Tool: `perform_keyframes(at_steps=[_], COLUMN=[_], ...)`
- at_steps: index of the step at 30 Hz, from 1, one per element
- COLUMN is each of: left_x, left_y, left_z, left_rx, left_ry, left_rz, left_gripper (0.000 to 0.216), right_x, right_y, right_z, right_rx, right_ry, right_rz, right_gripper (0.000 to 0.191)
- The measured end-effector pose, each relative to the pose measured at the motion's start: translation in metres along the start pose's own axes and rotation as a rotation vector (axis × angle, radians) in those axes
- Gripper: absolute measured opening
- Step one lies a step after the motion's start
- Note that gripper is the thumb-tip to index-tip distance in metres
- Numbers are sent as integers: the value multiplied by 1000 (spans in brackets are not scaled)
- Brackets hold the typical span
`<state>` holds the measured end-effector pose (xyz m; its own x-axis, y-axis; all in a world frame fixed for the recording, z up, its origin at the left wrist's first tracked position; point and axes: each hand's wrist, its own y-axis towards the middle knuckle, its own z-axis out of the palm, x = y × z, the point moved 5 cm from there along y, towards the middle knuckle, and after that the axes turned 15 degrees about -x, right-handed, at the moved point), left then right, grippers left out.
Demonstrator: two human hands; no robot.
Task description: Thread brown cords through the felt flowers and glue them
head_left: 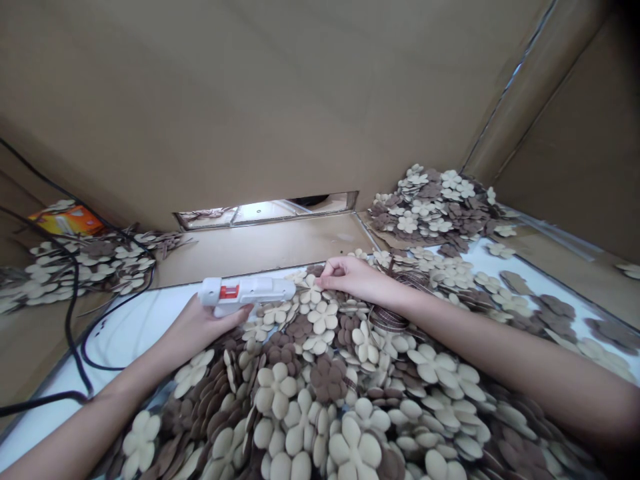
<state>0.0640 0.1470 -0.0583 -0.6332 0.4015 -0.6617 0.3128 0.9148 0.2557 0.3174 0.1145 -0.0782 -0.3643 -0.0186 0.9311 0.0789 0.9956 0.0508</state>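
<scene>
My left hand (197, 325) is wrapped round the handle of a white glue gun (249, 292) with a red trigger, its nozzle pointing right. The gun's tip sits close to a cream flower cut-out (311, 289) at the far edge of a big layered sheet of cream and brown flowers (320, 393). My right hand (349, 276) is curled, its fingertips pinching or pressing that flower edge beside the nozzle. Both forearms reach in from the bottom corners across the flower sheet.
A heap of loose flowers (430, 207) lies at the back right, another heap (85, 263) at the back left beside an orange box (70, 219). Black cables (75, 320) trail over the white surface at left. Cardboard walls (280, 100) enclose the space, with a low slot (265, 211).
</scene>
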Motion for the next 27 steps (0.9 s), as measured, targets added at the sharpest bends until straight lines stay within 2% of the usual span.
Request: perform_keyframes(at_steps=[6,27], left_x=[-2,2], left_y=[0,-2], left_z=[0,2], left_rx=[-10,22], left_ry=[-7,-1], left_rz=[11,30], left_gripper=[32,32], right_x=[2,1], right_y=[0,0], right_z=[-1,-1], right_rx=[-11,-9], right_ry=[6,24], right_rz=[3,25], right_gripper=[22,22])
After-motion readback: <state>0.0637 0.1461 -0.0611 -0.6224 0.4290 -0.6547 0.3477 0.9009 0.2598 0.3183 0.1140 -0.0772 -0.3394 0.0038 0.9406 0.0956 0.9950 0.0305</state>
